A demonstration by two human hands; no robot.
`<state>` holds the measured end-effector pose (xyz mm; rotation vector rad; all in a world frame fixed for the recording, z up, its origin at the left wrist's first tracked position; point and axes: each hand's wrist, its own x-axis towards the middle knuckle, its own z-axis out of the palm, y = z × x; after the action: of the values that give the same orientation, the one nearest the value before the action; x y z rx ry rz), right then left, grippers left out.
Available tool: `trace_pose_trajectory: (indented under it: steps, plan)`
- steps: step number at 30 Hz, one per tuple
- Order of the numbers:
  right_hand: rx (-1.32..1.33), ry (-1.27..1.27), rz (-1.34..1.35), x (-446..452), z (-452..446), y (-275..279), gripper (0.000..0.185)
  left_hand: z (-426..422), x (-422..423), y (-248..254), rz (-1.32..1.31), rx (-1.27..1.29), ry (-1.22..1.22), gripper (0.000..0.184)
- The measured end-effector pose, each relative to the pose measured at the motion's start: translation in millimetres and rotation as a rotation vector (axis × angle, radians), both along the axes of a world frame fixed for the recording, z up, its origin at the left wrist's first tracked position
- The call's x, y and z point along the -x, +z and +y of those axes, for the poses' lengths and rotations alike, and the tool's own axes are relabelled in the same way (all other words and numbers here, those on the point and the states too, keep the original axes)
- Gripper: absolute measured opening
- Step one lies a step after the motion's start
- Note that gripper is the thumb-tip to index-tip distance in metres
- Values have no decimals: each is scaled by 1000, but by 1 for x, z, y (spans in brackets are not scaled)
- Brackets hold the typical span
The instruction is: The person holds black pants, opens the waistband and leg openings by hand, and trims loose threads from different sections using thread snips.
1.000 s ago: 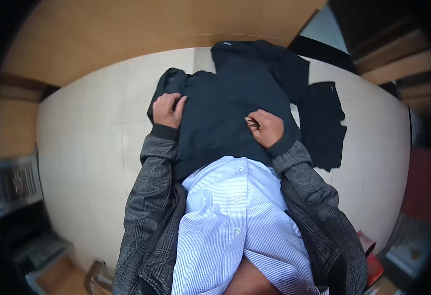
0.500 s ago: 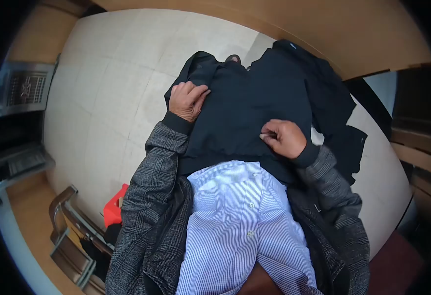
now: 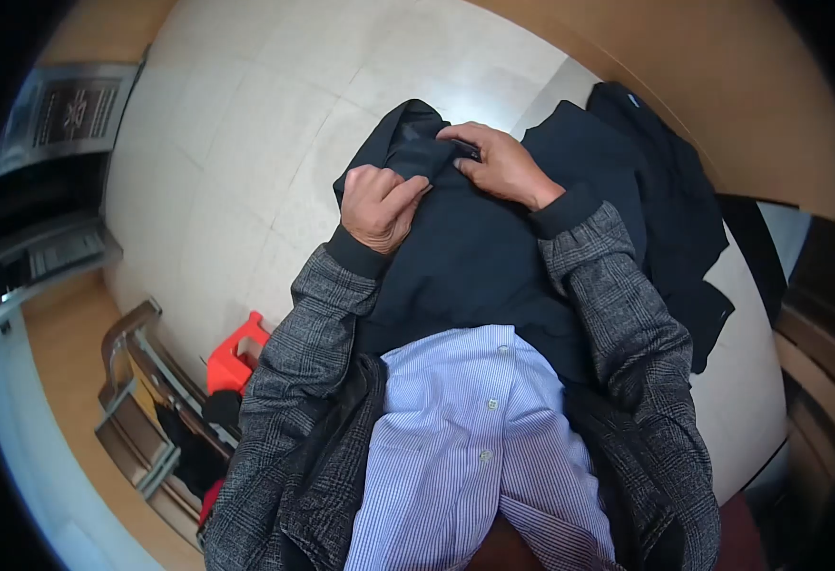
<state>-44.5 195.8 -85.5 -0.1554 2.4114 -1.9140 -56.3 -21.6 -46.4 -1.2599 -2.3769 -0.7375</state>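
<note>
A black cloth garment (image 3: pixel 493 247) lies spread over my lap, its far left part folded over. My left hand (image 3: pixel 377 205) is closed on the folded part, thumb against the bent fingers with cloth pinched in them. Just to its right, my right hand (image 3: pixel 505 164) grips the garment near the far edge, with thumb and fingers curved about dark material. What exactly lies between those fingers is partly hidden. Under the garment's near edge shows my blue-and-white striped shirt (image 3: pixel 455 409).
More dark cloth (image 3: pixel 665 181) hangs to the right, beside a wooden panel (image 3: pixel 722 86). A red plastic stool (image 3: pixel 236 354) stands on the pale tiled floor (image 3: pixel 246 171) at left. Wooden and metal furniture (image 3: pixel 132 381) lines the left side.
My right hand has moved up and left across the garment to beside my left hand, and now grips cloth there. My left hand stays on the fold. The view has shifted slightly.
</note>
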Motion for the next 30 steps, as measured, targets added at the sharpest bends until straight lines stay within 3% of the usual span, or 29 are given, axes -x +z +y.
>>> trace_pose_trajectory:
  steps: [7,12,16,21,22,26,30]
  plan:
    - [100,247,205,26,-35,1,33,-37,-28,5,81,101,76,14]
    - [-90,231,292,7,-51,17,30,-60,-48,9,65,103,190,13]
    - [-256,203,472,-23,-60,40,26,-83,-58,7,-315,-206,380,13]
    - [-389,243,488,-54,-75,62,27,-92,-36,-4,-465,-321,670,18]
    - [-401,248,488,-60,-78,65,27,-95,-36,-7,-469,-333,670,18]
    - [-565,299,478,-84,-97,68,30,-111,-33,-25,-939,-483,632,23]
    - [-582,311,468,-99,-106,66,32,-114,-23,-35,-1013,-659,637,20]
